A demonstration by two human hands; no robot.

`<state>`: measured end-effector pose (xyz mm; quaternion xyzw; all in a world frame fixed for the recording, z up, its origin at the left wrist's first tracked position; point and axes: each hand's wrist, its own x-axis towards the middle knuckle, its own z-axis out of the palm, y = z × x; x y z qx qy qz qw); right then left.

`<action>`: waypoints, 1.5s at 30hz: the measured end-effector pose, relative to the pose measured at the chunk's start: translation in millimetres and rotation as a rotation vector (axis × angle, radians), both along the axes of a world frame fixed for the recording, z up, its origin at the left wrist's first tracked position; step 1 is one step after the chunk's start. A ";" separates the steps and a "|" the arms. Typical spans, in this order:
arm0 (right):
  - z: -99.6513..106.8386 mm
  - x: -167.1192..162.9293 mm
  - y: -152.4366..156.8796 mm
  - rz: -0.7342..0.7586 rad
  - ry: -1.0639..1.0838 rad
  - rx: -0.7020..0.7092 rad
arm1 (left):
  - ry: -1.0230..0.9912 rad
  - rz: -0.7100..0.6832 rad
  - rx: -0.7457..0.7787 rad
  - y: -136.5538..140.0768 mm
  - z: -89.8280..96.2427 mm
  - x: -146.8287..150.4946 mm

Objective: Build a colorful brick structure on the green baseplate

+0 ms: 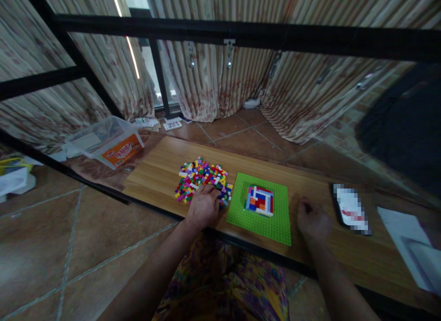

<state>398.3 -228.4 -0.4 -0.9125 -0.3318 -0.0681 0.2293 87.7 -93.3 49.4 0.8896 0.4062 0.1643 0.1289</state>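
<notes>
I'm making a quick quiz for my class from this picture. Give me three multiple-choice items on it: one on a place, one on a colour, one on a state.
1. Where does the left hand rest?
A. on the pile of small bricks
B. on the clear plastic tub
C. on the white paper

2. What colour is the baseplate?
A. blue
B. green
C. grey

3. How is the right hand?
A. lifted high, holding a brick
B. gripping the baseplate
C. down on the wooden table, apart from the baseplate

Answers:
1 A, its fingers lie on the pile's near edge.
2 B, bright green around the small build.
3 C, it rests on bare wood right of the plate.
</notes>
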 end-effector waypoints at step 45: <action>2.1 -4.9 2.4 0.005 0.027 0.101 | -0.502 -0.055 -0.603 -41.7 8.1 68.8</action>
